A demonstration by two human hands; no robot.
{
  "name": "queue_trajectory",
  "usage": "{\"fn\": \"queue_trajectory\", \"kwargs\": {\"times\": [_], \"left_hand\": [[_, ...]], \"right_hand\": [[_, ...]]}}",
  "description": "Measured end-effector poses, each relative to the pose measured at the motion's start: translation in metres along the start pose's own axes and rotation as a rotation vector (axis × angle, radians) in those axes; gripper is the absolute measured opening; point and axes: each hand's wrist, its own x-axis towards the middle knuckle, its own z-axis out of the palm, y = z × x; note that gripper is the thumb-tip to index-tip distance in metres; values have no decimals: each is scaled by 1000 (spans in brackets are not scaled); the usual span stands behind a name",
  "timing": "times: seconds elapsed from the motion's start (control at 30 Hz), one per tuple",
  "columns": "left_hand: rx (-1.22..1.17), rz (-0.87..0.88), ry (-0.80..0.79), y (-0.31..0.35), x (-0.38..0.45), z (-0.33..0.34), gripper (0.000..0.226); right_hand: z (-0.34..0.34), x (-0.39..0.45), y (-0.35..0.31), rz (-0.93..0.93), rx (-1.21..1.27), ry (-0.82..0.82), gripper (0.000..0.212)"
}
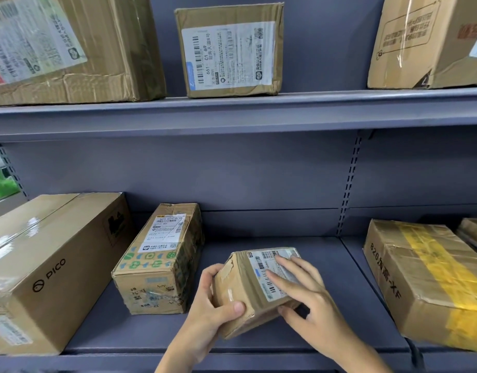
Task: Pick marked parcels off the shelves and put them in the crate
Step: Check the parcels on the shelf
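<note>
Parcel position: small parcel (254,289) sits tilted on the lower shelf (326,265), between your hands
Left hand (213,310): thumb and curled fingers grip its left end
Right hand (307,297): fingers spread flat on its label, thumb beneath
Box count: lower shelf five including the parcel, upper shelf three

From where I stand, the small parcel (254,289) has its label half covered by fingers; the PICO box (51,267) and yellow-taped box (425,278) run off the edges.
</note>
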Motion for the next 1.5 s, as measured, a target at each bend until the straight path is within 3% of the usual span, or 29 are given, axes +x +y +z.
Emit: {"fn": "queue_trajectory", "kwargs": {"times": [0.1, 0.27, 0.37, 0.43, 0.53, 0.67, 0.87, 1.0, 1.1, 1.2, 1.37, 1.5], "left_hand": [[-30, 39, 95, -4, 5, -1, 109], [-75, 65, 141, -6, 9, -4, 102], [-82, 101, 191, -9, 14, -5, 93], [-84, 130, 216, -12, 17, -2, 91], [-125, 133, 225, -15, 20, 3, 84], [-170, 15, 200, -16, 20, 6, 50], [-49, -29, 204, -14, 20, 6, 64], [-39, -22, 158, -14, 18, 6, 72], [-54, -32, 117, -16, 16, 8, 76], [8, -33, 119, -21, 13, 9, 70], [69, -7, 163, -17, 10, 11, 22], [281, 44, 121, -15, 7, 2, 45]], "right_hand": [[5, 3, -1, 3, 40, 90, 68], [9, 7, -11, 82, 95, 101, 58], [8, 7, -20, 234, 207, 34, 70], [10, 5, -26, 315, 417, 9, 84], [15, 3, -29, 464, 671, 81, 106], [14, 0, -23, 529, 611, 149, 100], [12, -10, -26, 412, 508, 55, 95], [8, -13, -32, 412, 738, 15, 102], [8, -13, -32, 473, 776, 45, 89], [13, -14, -26, 517, 728, 26, 73], [26, -22, -18, 574, 585, -77, 97], [31, -17, -15, 625, 415, -90, 84]]}}
